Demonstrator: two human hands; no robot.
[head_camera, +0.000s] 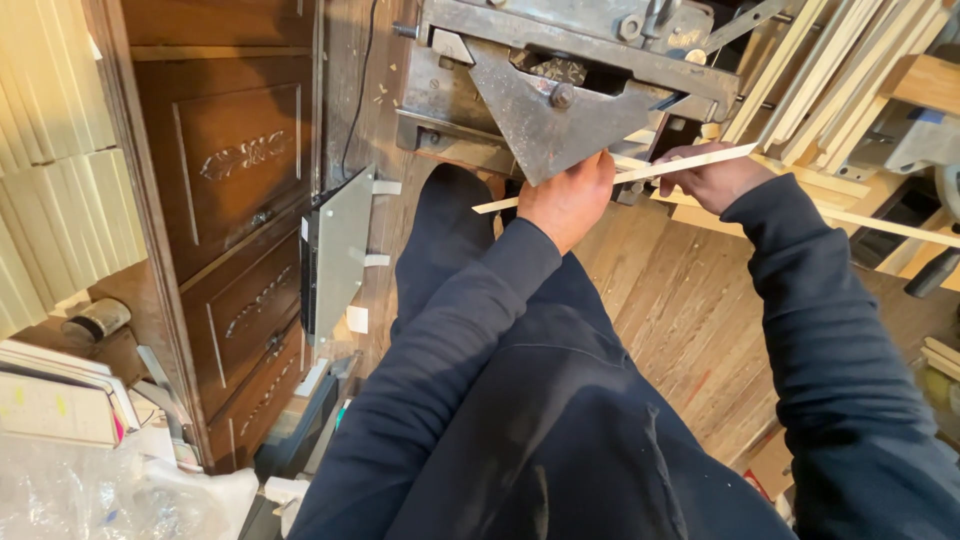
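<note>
Two hands pinch one thin, pale wooden strip (620, 177): left hand (566, 197) and right hand (712, 178), under a rusty steel cutter (560, 95).

Warm daylight from right, sharp focus, dark clothing shadowed, wide-angle edges.

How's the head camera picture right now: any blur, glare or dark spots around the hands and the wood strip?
Head view: warm, soft light and mostly sharp; the left hand, right hand and thin wood strip are clearly lit; the strip is bright but not blown out; the dark sleeves lose detail in shadow; wide-angle bending shows at the cabinet edge; plastic bags bottom left look slightly soft.
</note>
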